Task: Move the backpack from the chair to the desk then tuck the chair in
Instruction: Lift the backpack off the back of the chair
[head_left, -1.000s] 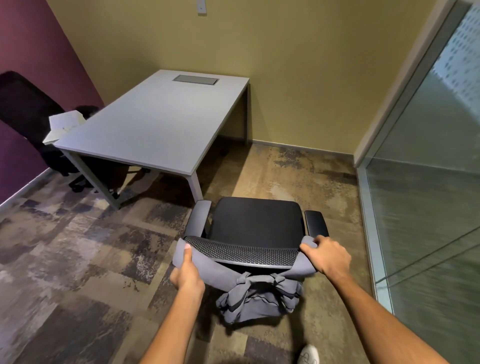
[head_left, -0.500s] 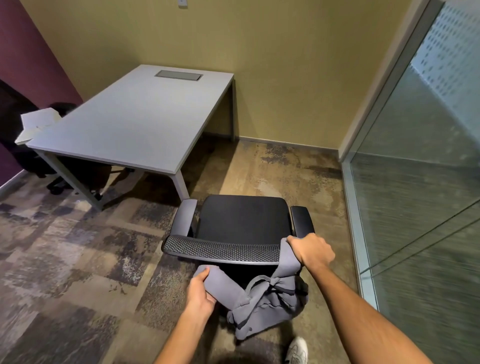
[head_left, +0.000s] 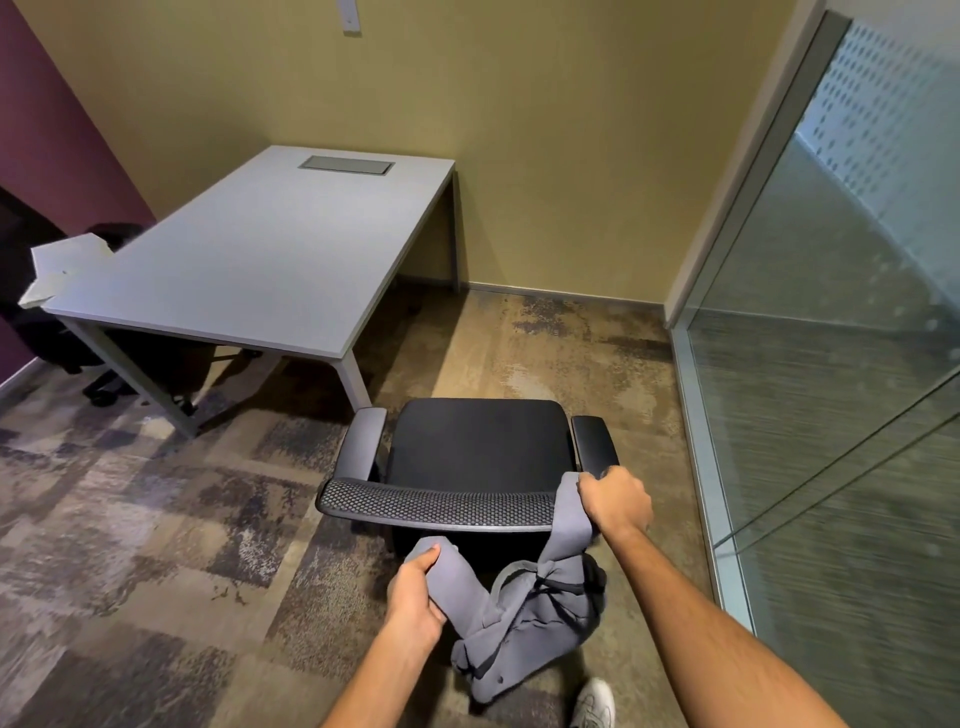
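A grey backpack (head_left: 524, 618) hangs behind the black office chair (head_left: 475, 449), below the mesh top of the backrest. My left hand (head_left: 415, 592) grips one grey strap, pulled off the backrest's left end. My right hand (head_left: 615, 501) grips the other strap, which still wraps the backrest's right corner beside the armrest. The chair's seat is bare and faces the grey desk (head_left: 260, 254), which stands up and to the left with its near right leg close to the chair's left armrest.
A glass partition (head_left: 831, 364) runs along the right. Another black chair (head_left: 62, 332) and a white paper item (head_left: 62, 270) sit at the desk's left end. My white shoe (head_left: 592, 704) shows at the bottom on the patterned carpet.
My left hand has pulled its strap off the backrest's left end and down behind the chair. The bag hangs lower. My right hand stays at the right corner.
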